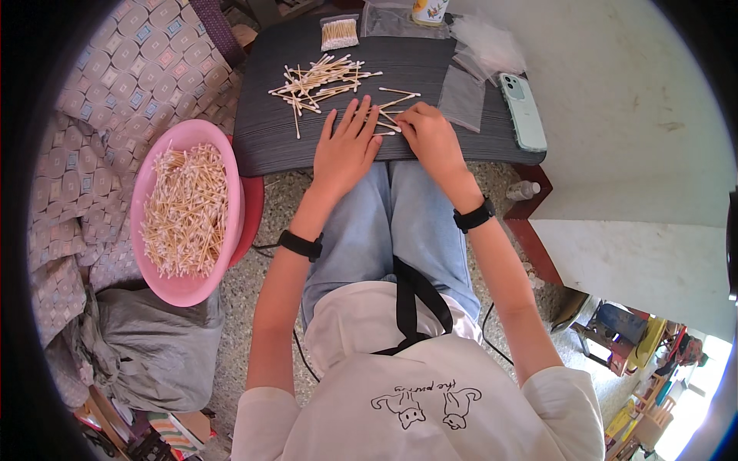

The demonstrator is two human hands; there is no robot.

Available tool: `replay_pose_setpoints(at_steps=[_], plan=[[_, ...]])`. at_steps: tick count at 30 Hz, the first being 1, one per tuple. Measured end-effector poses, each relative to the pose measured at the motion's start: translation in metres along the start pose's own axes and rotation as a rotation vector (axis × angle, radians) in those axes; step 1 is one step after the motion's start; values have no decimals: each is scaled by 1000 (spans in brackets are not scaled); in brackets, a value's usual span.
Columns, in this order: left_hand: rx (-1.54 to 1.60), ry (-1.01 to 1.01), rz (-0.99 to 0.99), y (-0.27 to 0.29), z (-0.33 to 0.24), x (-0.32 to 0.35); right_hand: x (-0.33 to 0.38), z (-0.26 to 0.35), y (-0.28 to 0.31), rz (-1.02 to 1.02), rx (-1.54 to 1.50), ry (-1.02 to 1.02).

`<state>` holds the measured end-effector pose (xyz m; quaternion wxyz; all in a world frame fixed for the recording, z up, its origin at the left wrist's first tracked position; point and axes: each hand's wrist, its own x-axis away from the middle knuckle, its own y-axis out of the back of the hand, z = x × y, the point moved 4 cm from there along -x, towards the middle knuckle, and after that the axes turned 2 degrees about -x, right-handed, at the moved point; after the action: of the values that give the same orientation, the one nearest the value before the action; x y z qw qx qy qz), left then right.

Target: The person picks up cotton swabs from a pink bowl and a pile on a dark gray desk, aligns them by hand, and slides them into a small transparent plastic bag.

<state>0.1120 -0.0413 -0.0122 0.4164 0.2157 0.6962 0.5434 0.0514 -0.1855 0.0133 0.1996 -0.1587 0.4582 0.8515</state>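
Seated at a small dark table (269, 138) with a ribbed, grainy top, we see from above a person sorting cotton swabs (323, 81), thin wooden sticks with white tips, scattered in a loose heap near the table's middle. The left hand (346, 150) lies flat, palm down, fingers spread wide and holding nothing, its fingertips just beside a few stray swabs. The right hand (430, 138) is curled narrow, its fingertips pinching at a small cluster of swabs (390, 119) on the tabletop (whether any is lifted we cannot tell). Both wrists wear black bands. To the person's left a round pink plastic basin (146, 192) is piled with many more swabs. At the table's far edge sits a small clear bag (339, 33) packed with swabs; flat, empty clear bags (463, 96) lie to the right, next to a pale green phone (523, 111) lying flat. A patterned fabric (115, 77) covers the seat beside the basin, over a speckled floor.
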Motion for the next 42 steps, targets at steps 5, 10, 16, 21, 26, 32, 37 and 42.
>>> replay_pose_setpoints(at_steps=[5,10,16,21,26,32,37,42], plan=[[-33,8,0,5,-8,13,3,-2,7,63,-38,42],[-41,33,5,7,-13,18,1,-1,7,103,-128,131],[-35,46,-23,2,-18,15,-7,1,-3,116,-69,172],[97,90,-82,6,-14,8,-12,5,-2,-119,-13,200],[194,31,-63,2,-3,-8,-7,-7,-16,-61,73,140],[300,47,-163,0,-1,-11,-13,7,-10,-48,-99,146],[335,-38,-177,-2,-13,-19,-25,-11,-25,-24,235,109],[460,-13,-184,5,-9,-10,-23,-13,-27,93,34,143]])
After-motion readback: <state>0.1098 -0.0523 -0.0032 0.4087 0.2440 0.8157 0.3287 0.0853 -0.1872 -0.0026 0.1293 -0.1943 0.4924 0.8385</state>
